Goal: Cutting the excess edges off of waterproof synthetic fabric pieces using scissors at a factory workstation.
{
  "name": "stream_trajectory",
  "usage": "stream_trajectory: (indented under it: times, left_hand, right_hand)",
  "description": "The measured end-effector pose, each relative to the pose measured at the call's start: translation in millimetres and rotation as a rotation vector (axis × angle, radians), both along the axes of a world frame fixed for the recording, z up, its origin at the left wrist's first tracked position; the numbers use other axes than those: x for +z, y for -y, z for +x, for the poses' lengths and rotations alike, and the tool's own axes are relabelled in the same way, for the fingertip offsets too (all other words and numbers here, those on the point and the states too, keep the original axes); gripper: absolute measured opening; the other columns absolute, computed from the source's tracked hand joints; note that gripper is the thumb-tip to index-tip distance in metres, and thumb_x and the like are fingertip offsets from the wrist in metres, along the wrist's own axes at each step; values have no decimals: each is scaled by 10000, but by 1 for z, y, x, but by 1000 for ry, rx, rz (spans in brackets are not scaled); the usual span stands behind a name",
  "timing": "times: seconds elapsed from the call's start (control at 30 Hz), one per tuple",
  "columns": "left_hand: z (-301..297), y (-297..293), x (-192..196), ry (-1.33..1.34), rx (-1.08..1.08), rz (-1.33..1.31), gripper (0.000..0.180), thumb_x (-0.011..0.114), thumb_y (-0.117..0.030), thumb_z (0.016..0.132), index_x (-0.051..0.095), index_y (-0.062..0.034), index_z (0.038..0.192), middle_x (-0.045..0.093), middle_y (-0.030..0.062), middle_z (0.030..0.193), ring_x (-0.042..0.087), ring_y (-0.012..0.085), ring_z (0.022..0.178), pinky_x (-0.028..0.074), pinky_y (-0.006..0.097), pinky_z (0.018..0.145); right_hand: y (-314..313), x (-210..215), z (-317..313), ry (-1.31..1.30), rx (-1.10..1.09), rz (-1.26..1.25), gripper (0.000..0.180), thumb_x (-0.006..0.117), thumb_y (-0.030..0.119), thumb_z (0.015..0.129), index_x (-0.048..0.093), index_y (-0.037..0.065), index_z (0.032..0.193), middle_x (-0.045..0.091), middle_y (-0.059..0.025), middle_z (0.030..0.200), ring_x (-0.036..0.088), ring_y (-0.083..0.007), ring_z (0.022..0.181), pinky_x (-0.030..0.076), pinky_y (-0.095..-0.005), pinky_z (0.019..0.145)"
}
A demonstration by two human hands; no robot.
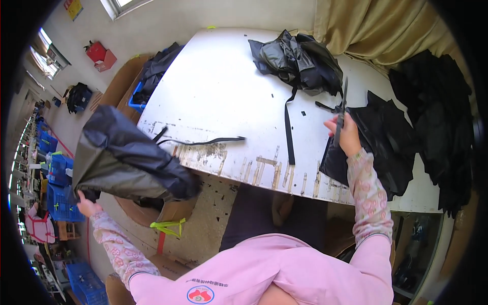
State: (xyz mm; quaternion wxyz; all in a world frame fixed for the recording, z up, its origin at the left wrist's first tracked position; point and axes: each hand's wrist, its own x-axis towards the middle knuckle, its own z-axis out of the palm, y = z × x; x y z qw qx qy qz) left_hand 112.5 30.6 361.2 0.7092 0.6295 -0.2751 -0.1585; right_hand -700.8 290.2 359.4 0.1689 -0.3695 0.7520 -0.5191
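2 hands (89,206) (346,131), black fabric (127,160), strap (341,109)

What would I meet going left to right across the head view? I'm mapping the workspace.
Blue crates → left hand → dark folded fabric → loose black strap → black fabric heap → right hand → black fabric pile.

bright daylight, probably window-lit; fisheye bends dark edges.
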Motion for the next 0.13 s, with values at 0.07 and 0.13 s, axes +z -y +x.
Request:
stream_trajectory:
  times: [0.07, 0.13]
  left_hand:
    - [54, 9, -19, 190, 219, 96, 556, 745, -322, 832, 567, 128, 1104, 651, 196, 1103, 656, 284, 901, 546, 394, 808]
    - [83, 26, -25, 316, 298, 64, 626, 778, -382, 794, 572, 119, 1109, 648, 191, 1131, 650, 277, 900, 539, 427, 790]
  right_hand:
    - [55, -6, -28, -192, -75, 75, 455, 837, 249, 722, 521, -15, 917, 649, -158, 804, 641, -299, 702, 496, -381, 633]
    - [109, -11, -45, -464, -186, 151, 576, 844, 364, 705, 509, -6, 993, 664, -203, 865, 659, -373, 818, 495, -436, 740]
